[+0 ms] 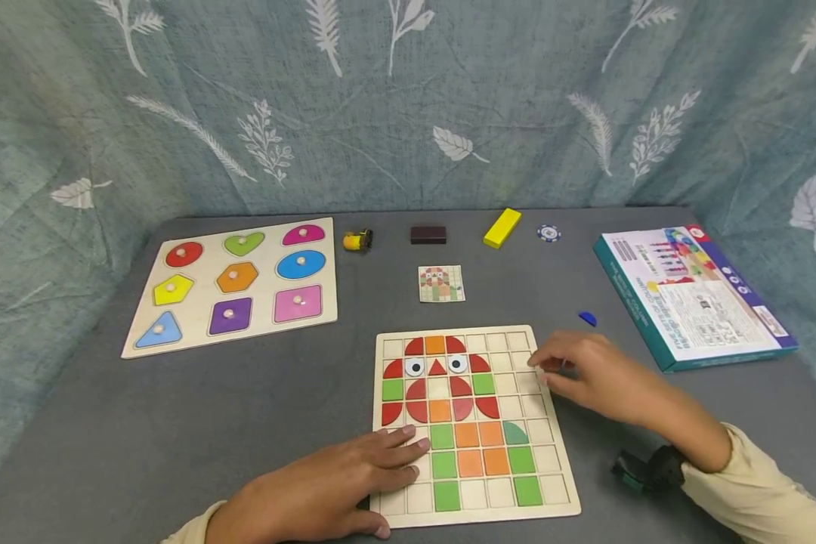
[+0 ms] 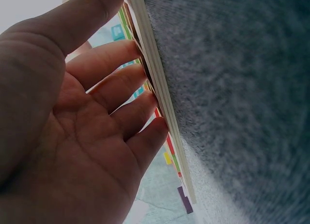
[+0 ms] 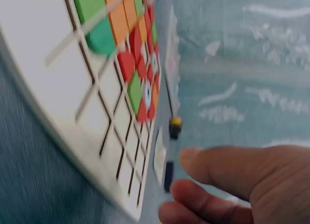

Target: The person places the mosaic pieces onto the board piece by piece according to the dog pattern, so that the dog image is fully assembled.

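Wooden shape board [image 1: 245, 283]: far left on the grey desk [image 1: 109, 423].
Left hand [image 1: 340, 483]: grip wide, fingers flat, pressing the lower left corner of the grid puzzle [image 1: 551, 461].
Grid puzzle: centre of the desk, partly filled with red, orange and green tiles.
Right hand [image 1: 595, 378]: fingers curled at the puzzle's right edge; cannot tell whether it holds anything.
Blue piece [image 1: 588, 319]: just beyond the right hand.
Box [image 1: 693, 298]: far right.

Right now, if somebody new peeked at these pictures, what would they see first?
First, the wooden grid puzzle board at the front of the grey table, half filled with red, orange and green tiles that make an owl with two round eyes. The left hand lies flat on its near left corner, and the right hand rests at its right edge. To the left lies a wooden shape puzzle with nine bright knobbed pieces.
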Tool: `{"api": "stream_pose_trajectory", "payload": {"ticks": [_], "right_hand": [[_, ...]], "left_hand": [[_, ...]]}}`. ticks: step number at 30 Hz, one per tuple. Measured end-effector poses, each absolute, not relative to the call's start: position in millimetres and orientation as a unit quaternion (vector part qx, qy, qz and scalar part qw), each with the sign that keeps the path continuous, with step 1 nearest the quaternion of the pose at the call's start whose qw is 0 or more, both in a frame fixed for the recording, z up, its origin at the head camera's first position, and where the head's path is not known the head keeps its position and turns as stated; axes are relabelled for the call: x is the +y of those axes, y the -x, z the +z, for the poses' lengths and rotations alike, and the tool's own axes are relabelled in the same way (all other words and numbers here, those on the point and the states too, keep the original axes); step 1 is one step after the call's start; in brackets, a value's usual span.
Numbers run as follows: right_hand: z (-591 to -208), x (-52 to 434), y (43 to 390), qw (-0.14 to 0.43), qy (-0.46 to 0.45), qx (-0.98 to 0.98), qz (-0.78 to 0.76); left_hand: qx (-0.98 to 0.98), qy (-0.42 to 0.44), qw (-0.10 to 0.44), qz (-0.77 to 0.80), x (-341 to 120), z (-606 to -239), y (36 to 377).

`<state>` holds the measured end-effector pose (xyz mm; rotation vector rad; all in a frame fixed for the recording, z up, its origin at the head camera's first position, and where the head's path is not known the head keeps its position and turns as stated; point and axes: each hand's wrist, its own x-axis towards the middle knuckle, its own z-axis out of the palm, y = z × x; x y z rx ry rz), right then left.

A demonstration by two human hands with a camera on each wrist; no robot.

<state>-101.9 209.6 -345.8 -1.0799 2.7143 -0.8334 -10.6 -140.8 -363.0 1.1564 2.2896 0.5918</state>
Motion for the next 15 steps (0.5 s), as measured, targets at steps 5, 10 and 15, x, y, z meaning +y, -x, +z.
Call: {"api": "stream_pose_trajectory", "payload": {"ticks": [5,10,15], "right_hand": [[-350.5,224.9,120.9,0.014,0.277,0.928,-0.249],[-360.3,241.3,137.1,-0.014,0.207,0.951,-0.228],[-365.7,254.3,144.1,-0.027,0.190,0.954,-0.230]], "left_hand": [[0.840,-0.430,0.249,0.218,-140.6,-363.5,10.6],[0.840,-0.422,0.258,0.222,-140.8,-363.3,10.8],[0.842,-0.407,0.270,0.228,-140.7,-362.8,9.6]]}}
